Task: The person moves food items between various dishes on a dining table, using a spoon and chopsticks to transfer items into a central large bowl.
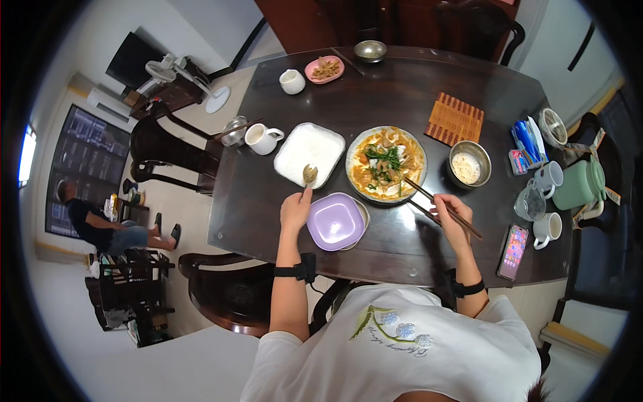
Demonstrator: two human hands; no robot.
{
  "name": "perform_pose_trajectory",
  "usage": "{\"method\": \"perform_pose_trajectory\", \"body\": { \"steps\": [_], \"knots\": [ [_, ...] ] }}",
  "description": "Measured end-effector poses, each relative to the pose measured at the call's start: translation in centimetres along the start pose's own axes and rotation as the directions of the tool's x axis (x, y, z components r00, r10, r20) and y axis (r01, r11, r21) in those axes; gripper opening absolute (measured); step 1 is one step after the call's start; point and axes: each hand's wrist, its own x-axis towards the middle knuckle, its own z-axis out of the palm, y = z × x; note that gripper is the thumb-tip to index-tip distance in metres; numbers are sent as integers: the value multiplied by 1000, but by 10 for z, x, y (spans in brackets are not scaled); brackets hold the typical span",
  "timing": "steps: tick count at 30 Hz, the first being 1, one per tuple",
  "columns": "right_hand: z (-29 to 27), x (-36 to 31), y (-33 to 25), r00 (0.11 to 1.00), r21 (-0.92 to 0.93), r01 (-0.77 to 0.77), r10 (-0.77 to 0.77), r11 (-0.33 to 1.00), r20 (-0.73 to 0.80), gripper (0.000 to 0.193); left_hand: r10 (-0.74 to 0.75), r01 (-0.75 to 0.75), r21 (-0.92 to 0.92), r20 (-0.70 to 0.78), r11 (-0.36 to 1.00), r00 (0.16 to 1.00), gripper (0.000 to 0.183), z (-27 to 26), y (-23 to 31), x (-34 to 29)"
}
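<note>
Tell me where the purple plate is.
In the head view, the purple plate lies on the dark table near its front edge, just right of the left hand and below the white dish.

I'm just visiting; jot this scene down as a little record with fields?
Left hand: the hand holds a spoon, its bowl over the white square dish
Right hand: the hand holds chopsticks, tips over the round dish of orange food topped with greens
Contact of tips and food: cannot tell
Between hands: purple square plate
Right side of table: woven mat, metal bowl, lit phone
Background: seated person in dark top, white fan
</note>
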Motion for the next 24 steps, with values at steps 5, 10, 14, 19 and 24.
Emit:
{"method": "perform_pose_trajectory", "body": {
  "steps": [5,10,14,19,24],
  "knots": [
    [0,12,7,984,295,-177,172,939,46,21,-19,18,-51,-3,999,1000,51,6,-8,-7],
    [-6,11,4,976,326,-219,212,920,58,21,-93,96,-110,35,989,995,51,7,-3,-9],
    [-11,10,13,976,279,-219,212,935,53,20,-92,94,-95,29,991,995,51,10,-7,-8],
    [-20,11,18,998,-133,-54,49,990,-41,17,-34,35,-100,16,994,999,47,14,-16,0],
    [-21,13,13,984,201,-180,179,963,25,17,-74,90,-206,84,974,994,45,26,-34,19]
  ]
}}
